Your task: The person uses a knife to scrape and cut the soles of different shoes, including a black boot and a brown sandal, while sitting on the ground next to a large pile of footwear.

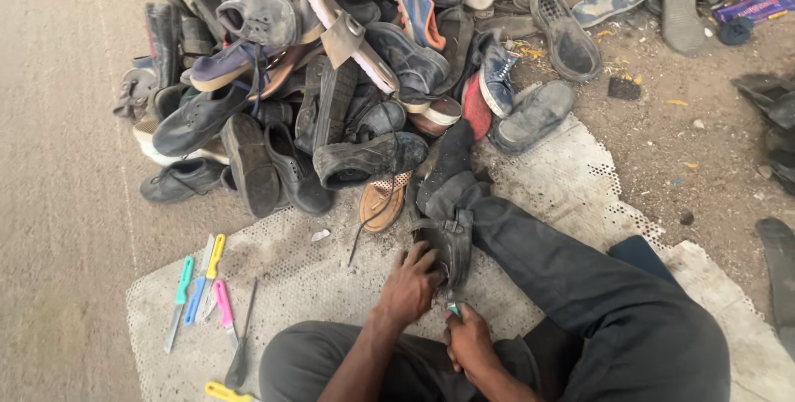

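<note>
A dark shoe [447, 240] lies on the mat [571, 178], against the person's outstretched leg. The left hand [411, 286] clamps it; the right hand [469, 341] grips a small knife [454, 309] at its heel. Cutting away from the fingers seems safest. Spare knives [203, 286] lie nearby, the shoe pile [331, 79] beyond.

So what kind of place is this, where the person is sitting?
Probably an open-air shoe repair or salvage spot on dirt ground. A big pile of worn shoes sits ahead, small coloured-handled knives lie on a perforated mat, and both hands work on a dark shoe.
</note>
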